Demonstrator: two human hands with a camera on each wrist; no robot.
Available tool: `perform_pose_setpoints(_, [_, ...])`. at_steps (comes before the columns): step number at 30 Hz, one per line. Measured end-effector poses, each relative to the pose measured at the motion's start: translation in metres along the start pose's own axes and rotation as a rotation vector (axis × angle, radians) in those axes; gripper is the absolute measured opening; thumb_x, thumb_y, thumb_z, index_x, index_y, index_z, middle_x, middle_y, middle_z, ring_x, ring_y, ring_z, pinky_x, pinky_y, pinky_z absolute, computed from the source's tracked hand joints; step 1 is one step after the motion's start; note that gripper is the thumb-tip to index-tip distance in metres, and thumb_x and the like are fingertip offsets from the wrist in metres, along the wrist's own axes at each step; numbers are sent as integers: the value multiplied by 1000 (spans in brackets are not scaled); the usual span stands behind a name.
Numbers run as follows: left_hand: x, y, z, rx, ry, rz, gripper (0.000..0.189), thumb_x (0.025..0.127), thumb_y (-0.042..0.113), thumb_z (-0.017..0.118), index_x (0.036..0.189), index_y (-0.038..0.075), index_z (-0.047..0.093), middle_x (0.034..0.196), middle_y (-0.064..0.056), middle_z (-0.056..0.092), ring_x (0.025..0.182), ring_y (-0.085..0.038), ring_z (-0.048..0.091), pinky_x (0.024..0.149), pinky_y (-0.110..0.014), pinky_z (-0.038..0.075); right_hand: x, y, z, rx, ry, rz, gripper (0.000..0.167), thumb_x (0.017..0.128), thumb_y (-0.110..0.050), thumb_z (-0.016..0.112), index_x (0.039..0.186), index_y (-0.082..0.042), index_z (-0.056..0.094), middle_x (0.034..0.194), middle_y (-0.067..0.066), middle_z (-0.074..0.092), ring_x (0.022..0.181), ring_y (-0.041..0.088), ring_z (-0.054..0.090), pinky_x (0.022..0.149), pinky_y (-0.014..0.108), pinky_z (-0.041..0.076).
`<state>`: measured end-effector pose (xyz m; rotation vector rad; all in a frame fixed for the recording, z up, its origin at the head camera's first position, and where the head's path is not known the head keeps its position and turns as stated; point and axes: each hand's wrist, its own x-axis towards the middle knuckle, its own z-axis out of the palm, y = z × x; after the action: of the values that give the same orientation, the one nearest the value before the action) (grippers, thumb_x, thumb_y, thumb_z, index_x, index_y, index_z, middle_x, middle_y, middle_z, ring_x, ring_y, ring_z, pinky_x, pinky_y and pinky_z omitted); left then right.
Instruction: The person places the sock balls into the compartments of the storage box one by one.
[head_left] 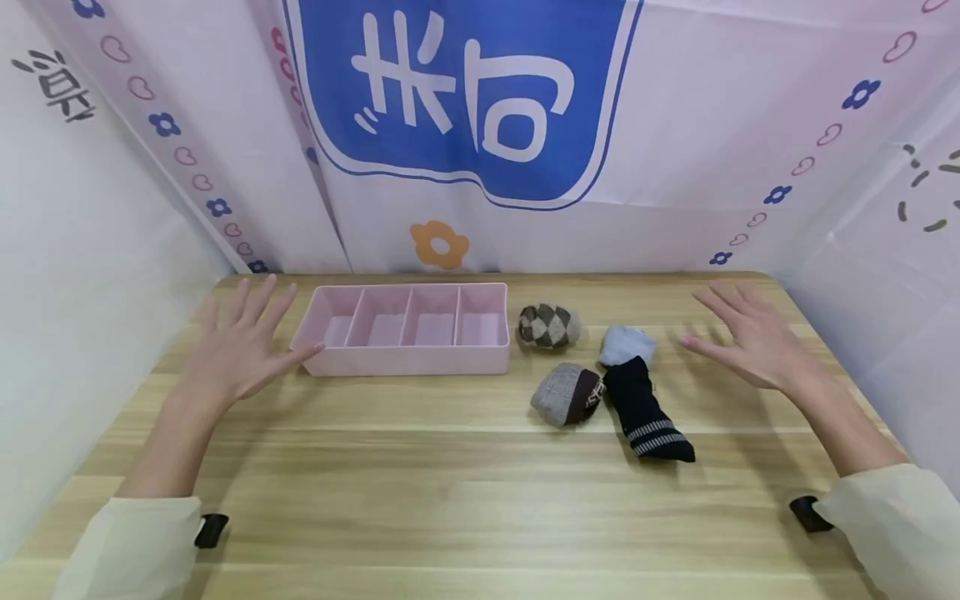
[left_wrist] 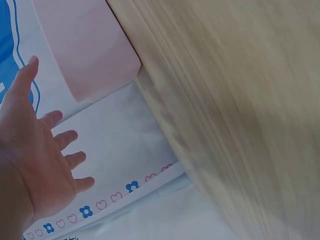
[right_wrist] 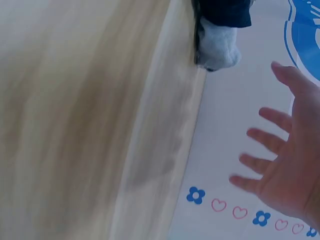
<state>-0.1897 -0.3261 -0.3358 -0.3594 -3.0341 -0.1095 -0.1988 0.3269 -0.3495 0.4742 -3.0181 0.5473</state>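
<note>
Head view: on the wooden worktop (head_left: 390, 508), a pink four-compartment tray (head_left: 408, 361) lies just beside the left hand (head_left: 238, 354), its grip wide. To the tray's right lie a diamond-patterned sock (head_left: 550, 326), a grey-and-brown sock (head_left: 561, 394), a pale blue sock (head_left: 626, 343) and a striped black sock (head_left: 647, 408). The right hand (head_left: 757, 342), grip likewise wide, is nearest the pale blue sock.

Left wrist view: fingers spread, near the tray.

Right wrist view: fingers spread, apart from both visible socks.

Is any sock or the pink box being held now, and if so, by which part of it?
Nothing is held: the left hand has its fingers spread near the pink box, the right hand likewise near the pale sock.
</note>
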Motion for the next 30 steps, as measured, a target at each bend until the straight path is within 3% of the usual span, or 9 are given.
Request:
perform_pose_setpoints(5, [9,2,0,-57,-28,32,95,98,65,53,164,3,24,167,-28,22,153,-51,14,114,-76,10,14,-11,8,204,-2,-134,66,95,-30,75,148,3,52,150,30,50,137,54,44,105,69,37])
perform_pose_setpoints(9, [15,4,1,-111,-33,53,91,97,61,59,159,-1,35,161,-29,34,148,-51,27,116,-69,18,26,-16,16,232,-21,-170,54,93,-23,78,138,3,62,134,26,65,111,43,67,83,51,56])
perform_pose_setpoints(13, [19,3,4,-195,-51,45,91,96,58,63,159,-1,36,160,-29,36,147,-52,31,116,-66,23,36,-18,20,252,-108,-148,52,91,-21,81,134,3,65,129,25,68,89,25,73,70,33,55])
perform_pose_setpoints(16, [22,-1,7,-284,-88,16,93,95,57,65,161,0,31,162,-30,32,148,-53,28,115,-68,23,44,-19,23,291,-193,-154,51,90,-18,82,133,6,65,128,27,68,81,18,72,67,28,54])
perform_pose_setpoints(20, [24,-6,11,-386,-139,-16,96,96,55,67,163,0,25,163,-31,28,148,-54,25,115,-69,22,49,-19,24,359,-274,-142,50,87,-12,82,131,7,66,129,27,67,77,17,71,63,28,53])
perform_pose_setpoints(24, [27,-11,14,-440,-163,-32,98,95,53,69,164,3,21,163,-32,27,146,-57,28,111,-72,26,50,-19,23,403,-307,-112,54,84,-11,85,132,6,66,131,26,66,71,20,69,58,28,50])
perform_pose_setpoints(30, [29,-16,16,-500,-165,-40,97,93,49,73,165,7,23,158,-31,38,142,-57,33,107,-74,30,55,-17,28,362,-274,-136,49,84,-11,85,126,6,69,125,25,69,75,17,67,67,27,53])
